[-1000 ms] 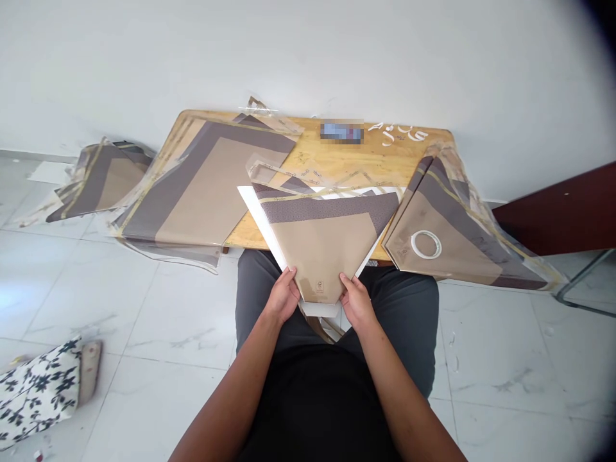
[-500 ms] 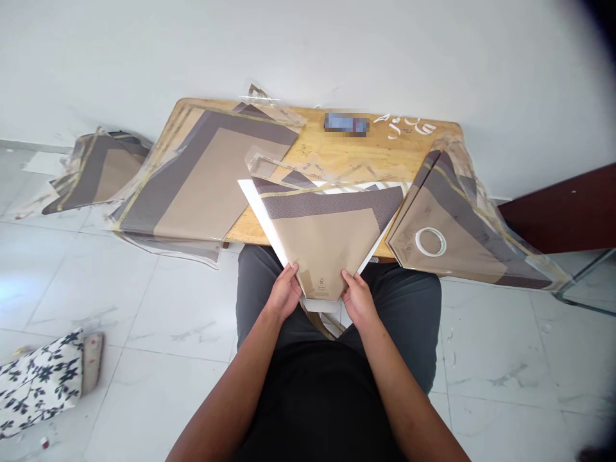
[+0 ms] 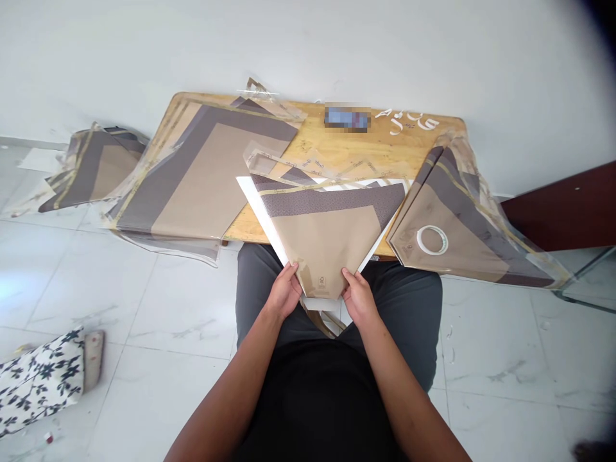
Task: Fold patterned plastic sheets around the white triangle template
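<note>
A tan and grey-brown cone-shaped paper sleeve lies on a white board at the near edge of a wooden table, its narrow end over my lap. My left hand grips the left side of that narrow end, thumb on top. On the right side of the same end, my right hand holds it in like manner. Both hands are closed on the sleeve.
A stack of flat sheets covers the table's left part. Finished sleeves lie at the right with a ring of tape on them. More sheets lie on the floor at left. A floral bag sits lower left.
The view has shifted slightly; my hands keep their grip on the sleeve's narrow end with hardly any movement.
</note>
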Available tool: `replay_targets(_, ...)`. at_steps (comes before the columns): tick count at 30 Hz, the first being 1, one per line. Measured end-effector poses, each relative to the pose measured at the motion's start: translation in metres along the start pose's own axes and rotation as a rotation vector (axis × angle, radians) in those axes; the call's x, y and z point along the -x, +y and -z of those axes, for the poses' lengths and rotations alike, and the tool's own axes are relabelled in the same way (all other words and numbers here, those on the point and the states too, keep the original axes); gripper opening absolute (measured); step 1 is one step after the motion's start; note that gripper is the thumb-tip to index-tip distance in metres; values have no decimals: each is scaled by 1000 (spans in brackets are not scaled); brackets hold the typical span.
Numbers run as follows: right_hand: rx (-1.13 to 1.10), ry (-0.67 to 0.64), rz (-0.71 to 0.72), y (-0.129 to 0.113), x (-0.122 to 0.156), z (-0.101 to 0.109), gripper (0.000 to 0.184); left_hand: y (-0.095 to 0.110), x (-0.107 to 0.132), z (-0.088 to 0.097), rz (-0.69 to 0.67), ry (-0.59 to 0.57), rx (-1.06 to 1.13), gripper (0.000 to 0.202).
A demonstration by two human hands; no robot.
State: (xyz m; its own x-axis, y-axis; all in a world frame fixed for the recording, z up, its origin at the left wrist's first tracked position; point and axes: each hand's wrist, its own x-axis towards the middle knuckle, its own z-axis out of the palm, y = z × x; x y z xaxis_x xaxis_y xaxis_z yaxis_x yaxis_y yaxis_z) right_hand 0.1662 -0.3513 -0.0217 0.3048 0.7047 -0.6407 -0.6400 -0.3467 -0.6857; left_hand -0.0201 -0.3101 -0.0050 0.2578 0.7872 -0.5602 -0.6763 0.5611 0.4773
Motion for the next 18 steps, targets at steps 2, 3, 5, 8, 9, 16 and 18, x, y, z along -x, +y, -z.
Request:
replay_targets(2, 5, -1, -2, -1, 1, -2, 42, 1, 2, -3, 5, -5, -16, 39)
replay_targets(3, 9, -4, -1, -1, 1, -3, 42, 1, 3, -4, 9, -7, -25, 41)
replay_targets(5, 25, -17, 10, -1, 3, -7, 44, 1, 5, -7, 19, -7, -38, 45)
replay_targets(8, 122, -48, 8, -7, 6, -6, 47, 2, 6, -11, 22, 9, -47, 49)
replay_targets(9, 203, -48, 17, -13, 6, -2, 49, 2, 7, -11, 21, 16, -46, 49)
replay_targets(16, 1120, 462, 814, -108, -22, 75, 48, 17, 6, -19, 31, 8, -24, 48)
replay_targets(18, 1164, 483, 873, -130, -38, 92, 49, 26, 6, -27, 24, -6, -15, 48)
